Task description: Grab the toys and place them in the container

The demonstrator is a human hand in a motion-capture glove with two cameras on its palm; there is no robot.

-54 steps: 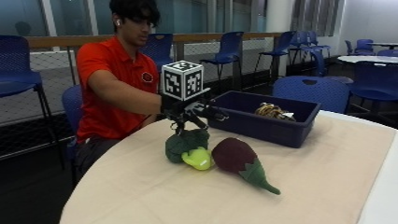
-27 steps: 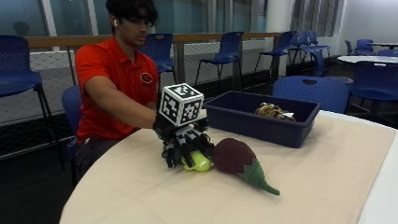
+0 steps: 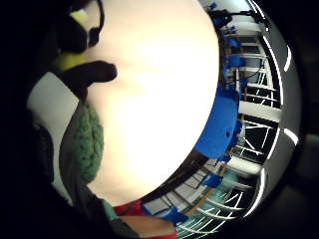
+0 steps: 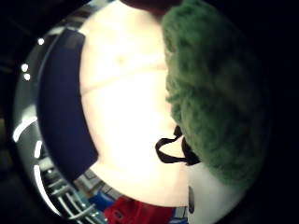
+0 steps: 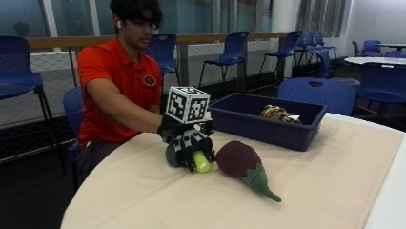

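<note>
With the gloved right hand (image 5: 188, 145) curled over the green-and-yellow plush toy (image 5: 202, 163) lying on the counter (image 5: 329, 181), a lift may drop it, since fingers cover only its top; the eggplant toy (image 5: 241, 164) just beside could be nudged, and the blue container (image 5: 266, 119) lies beyond.

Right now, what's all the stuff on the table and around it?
Green toy: 1, green and yellow-green, on the table under the gloved hand.
Eggplant toy: 1, dark purple with a green stem, lying on the table beside the green toy.
Bin: 1, dark blue, on the table behind the toys.
Striped toy: 1, brown and tan, inside the bin.
Table: 1, cream top.
Chairs: several, blue, around and behind the table.
Right hand: 1, black glove, fingers curled around the green toy.
</note>
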